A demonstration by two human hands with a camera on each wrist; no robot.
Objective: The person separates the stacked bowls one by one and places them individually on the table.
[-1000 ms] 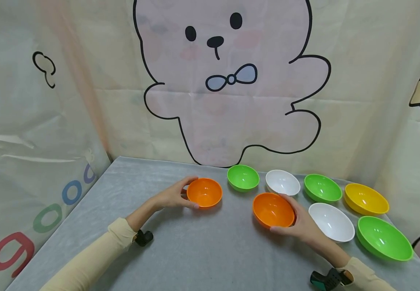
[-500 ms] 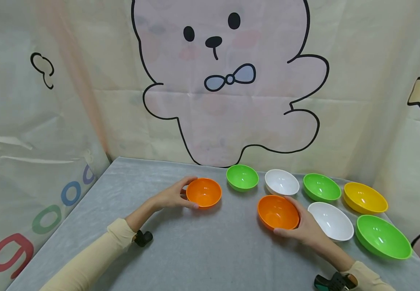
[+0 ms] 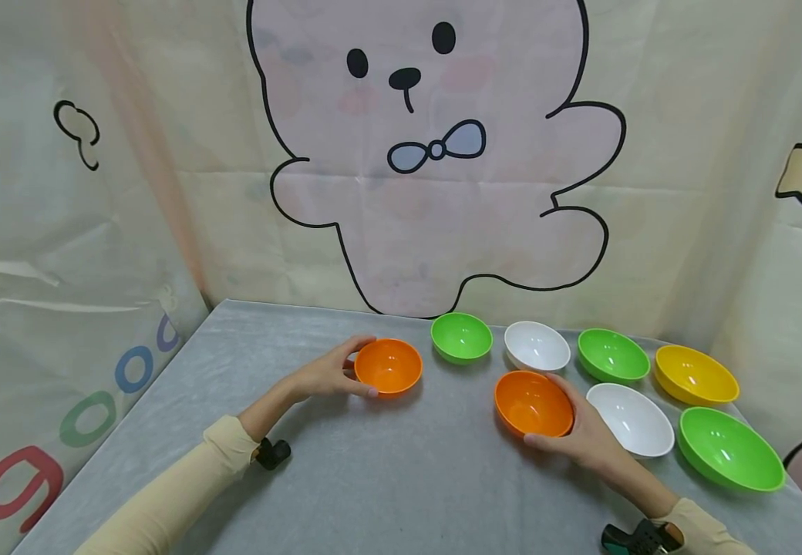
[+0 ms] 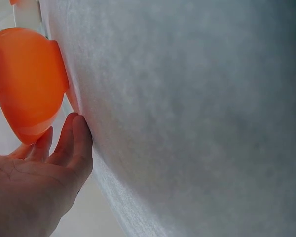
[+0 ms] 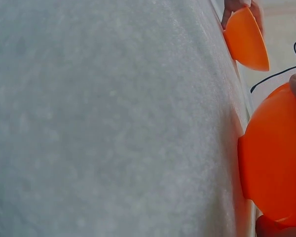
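My left hand (image 3: 326,375) holds a small orange bowl (image 3: 389,367) by its left side, thumb in front and fingers behind. The left wrist view shows this bowl (image 4: 29,84) upright with its foot at the cloth and fingertips at its rim. A somewhat larger orange bowl (image 3: 533,405) stands to the right, gripped on its right side by my right hand (image 3: 587,432). From the right wrist, the larger bowl (image 5: 276,153) appears close up with its base on the cloth; a thumb and fingertip touch it, while most of that hand is out of view.
Behind and right of the orange bowls stand a small green bowl (image 3: 462,338), a white bowl (image 3: 537,346), another green bowl (image 3: 612,355) and a yellow bowl (image 3: 696,375). Nearer are a second white bowl (image 3: 630,420) and a large green bowl (image 3: 730,449). Grey cloth (image 3: 401,493) covers the table.
The right hand has shifted the larger orange bowl a little to the right, mostly in the first half second. Left hand and small orange bowl have stayed put.
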